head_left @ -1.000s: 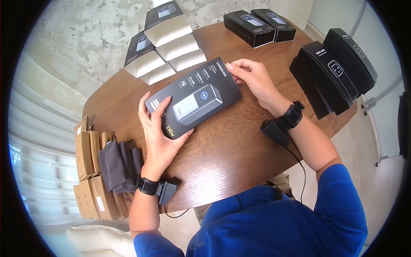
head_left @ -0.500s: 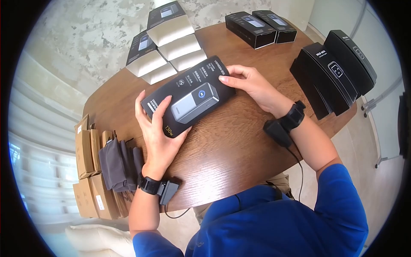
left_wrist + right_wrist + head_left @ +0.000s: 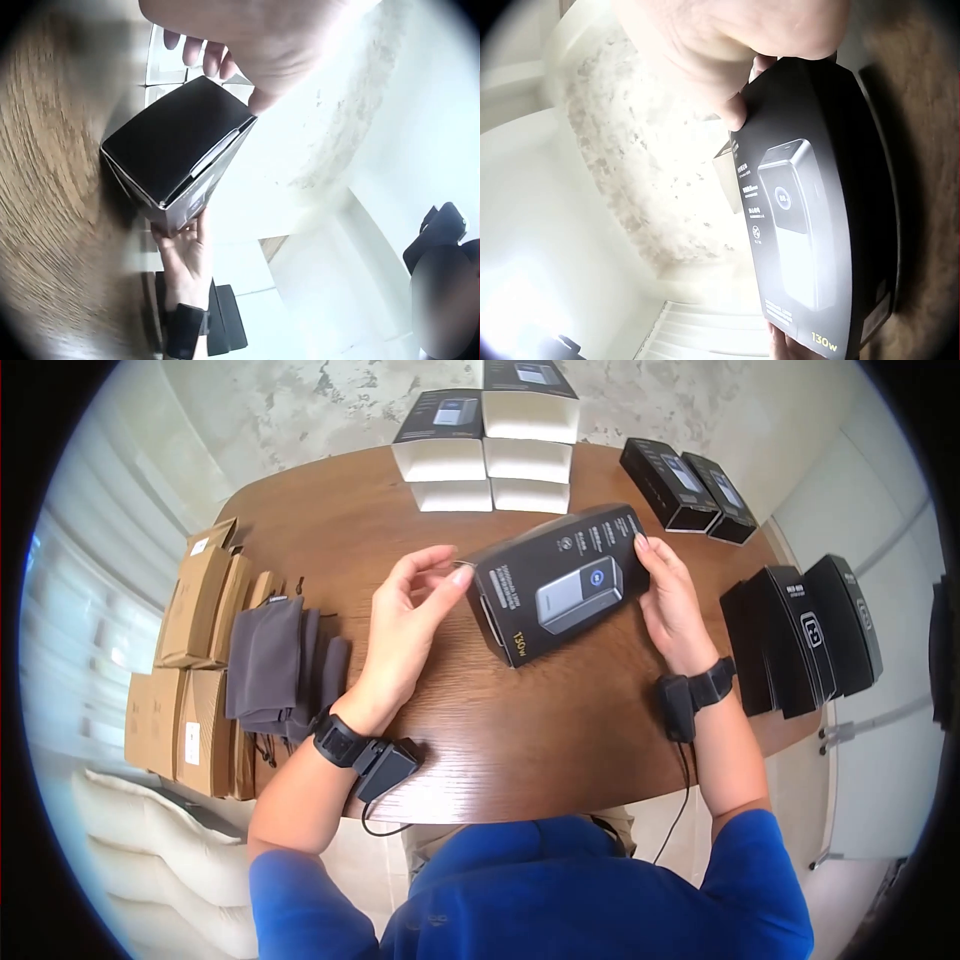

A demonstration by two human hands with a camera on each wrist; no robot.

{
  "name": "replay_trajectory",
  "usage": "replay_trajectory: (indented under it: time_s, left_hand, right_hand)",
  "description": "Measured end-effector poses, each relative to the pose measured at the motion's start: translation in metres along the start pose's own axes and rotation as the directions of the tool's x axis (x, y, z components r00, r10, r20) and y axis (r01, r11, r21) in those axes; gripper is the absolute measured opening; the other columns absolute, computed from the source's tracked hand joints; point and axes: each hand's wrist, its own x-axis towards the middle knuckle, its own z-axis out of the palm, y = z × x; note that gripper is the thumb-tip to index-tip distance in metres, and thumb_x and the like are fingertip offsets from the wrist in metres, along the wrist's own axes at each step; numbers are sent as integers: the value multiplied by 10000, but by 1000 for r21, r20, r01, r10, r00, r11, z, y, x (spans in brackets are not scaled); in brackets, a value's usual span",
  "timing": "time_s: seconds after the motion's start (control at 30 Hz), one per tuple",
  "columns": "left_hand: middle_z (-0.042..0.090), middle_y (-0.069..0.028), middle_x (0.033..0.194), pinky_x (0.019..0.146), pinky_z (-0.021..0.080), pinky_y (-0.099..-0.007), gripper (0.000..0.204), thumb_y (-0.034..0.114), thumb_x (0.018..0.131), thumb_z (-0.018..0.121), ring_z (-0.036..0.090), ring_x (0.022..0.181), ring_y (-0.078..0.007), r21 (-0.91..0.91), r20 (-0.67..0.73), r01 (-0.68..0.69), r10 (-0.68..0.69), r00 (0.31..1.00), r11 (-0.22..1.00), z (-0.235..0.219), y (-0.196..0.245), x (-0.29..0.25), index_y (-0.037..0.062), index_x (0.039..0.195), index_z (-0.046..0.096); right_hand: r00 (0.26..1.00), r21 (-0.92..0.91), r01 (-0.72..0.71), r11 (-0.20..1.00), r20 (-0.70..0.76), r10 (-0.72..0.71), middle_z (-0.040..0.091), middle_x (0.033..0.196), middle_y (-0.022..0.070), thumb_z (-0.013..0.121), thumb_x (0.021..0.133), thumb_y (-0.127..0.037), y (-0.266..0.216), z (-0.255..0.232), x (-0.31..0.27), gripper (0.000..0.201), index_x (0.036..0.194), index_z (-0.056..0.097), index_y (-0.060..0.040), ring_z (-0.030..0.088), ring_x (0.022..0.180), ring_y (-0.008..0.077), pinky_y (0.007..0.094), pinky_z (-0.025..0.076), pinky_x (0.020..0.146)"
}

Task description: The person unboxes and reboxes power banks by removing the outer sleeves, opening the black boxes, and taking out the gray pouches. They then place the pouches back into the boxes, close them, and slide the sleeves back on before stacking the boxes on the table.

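The black box (image 3: 560,585) marked 130W is held tilted.

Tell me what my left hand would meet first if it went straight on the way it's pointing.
Your left hand would likely meet the black 130W box first: the thumb tip is right by its corner, though exact depth is unclear.

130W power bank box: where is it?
In the head view, the 130W power bank box is just right of centre, between the left hand and right hand, in front of stacked open-ended boxes.
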Motion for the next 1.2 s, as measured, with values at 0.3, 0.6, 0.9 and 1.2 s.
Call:
replay_trajectory:
  time_s: [0.3,0.6,0.9,1.2]
  left_hand:
    - [578,-96,1138,946,410,-268,522,223,852,708,548,1040,-129,49,124,179,-184,975,983,0,-4,1,-56,1240,497]
    - [596,-64,984,884,413,-248,540,286,809,748,526,941,-112,-76,219,283,-261,940,956,-8,-7,6,-73,1172,571]
    - [593,-20,941,877,400,-236,362,226,833,685,542,899,-90,83,218,241,-253,943,967,-2,-1,2,-37,1067,599]
    - [573,-15,904,836,392,-233,345,263,808,700,514,870,-85,69,141,214,-222,965,974,-2,-10,4,4,1003,582]
  right_hand:
    - [998,76,37,996,-53,-33,646,979,1,592,944,-173,1,1,0,102,965,615,-76,565,928,78,246,421,858]
    - [996,21,89,996,-19,-88,633,995,-10,587,949,-167,-1,8,-4,88,949,610,-83,536,952,66,246,398,885]
    - [991,-54,134,989,5,-134,622,1024,-7,583,949,-159,-8,10,-6,89,936,609,-75,513,982,71,250,360,922]
    - [995,-170,90,981,-31,-97,628,1019,-4,602,934,-176,-4,7,-3,141,982,633,-46,524,974,81,248,362,914]
